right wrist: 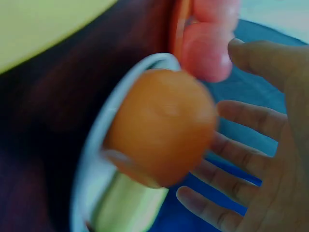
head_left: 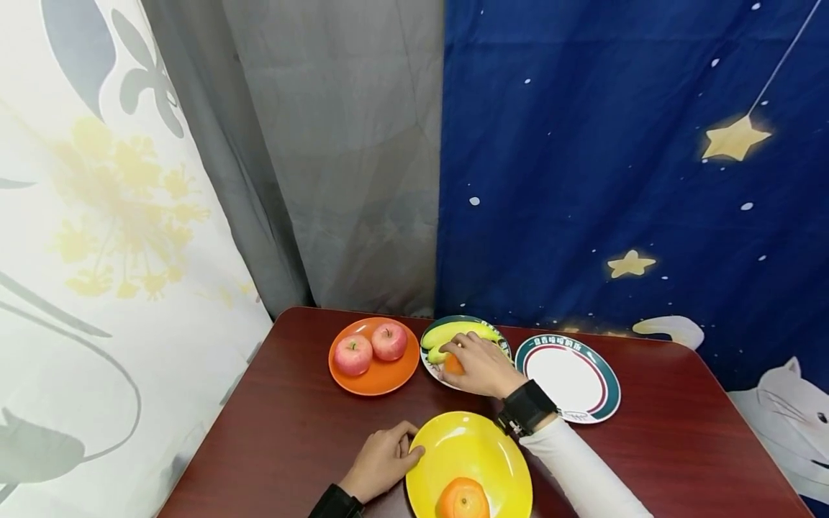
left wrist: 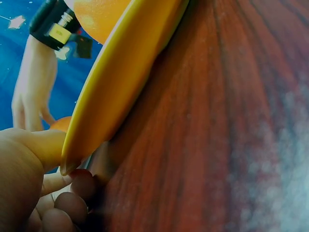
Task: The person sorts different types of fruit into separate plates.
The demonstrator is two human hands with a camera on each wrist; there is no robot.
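My left hand (head_left: 382, 459) pinches the left rim of a yellow plate (head_left: 469, 442) between thumb and fingers, as the left wrist view also shows. An orange (head_left: 463, 499) lies on that plate near its front. Over a green-rimmed plate at the back, my right hand (head_left: 481, 363) reaches around a second orange (right wrist: 164, 125). In the right wrist view its fingers are spread and relaxed close to the fruit, and light shows between them. Bananas (head_left: 461, 331) lie on the same plate behind this orange, partly covered by the hand.
An orange plate (head_left: 376, 385) with two apples (head_left: 352, 355) stands at the back left. To the right is a white plate (head_left: 563, 381) with a green rim, partly behind the right wrist. Curtains (head_left: 363, 180) hang behind the dark red table (head_left: 291, 417).
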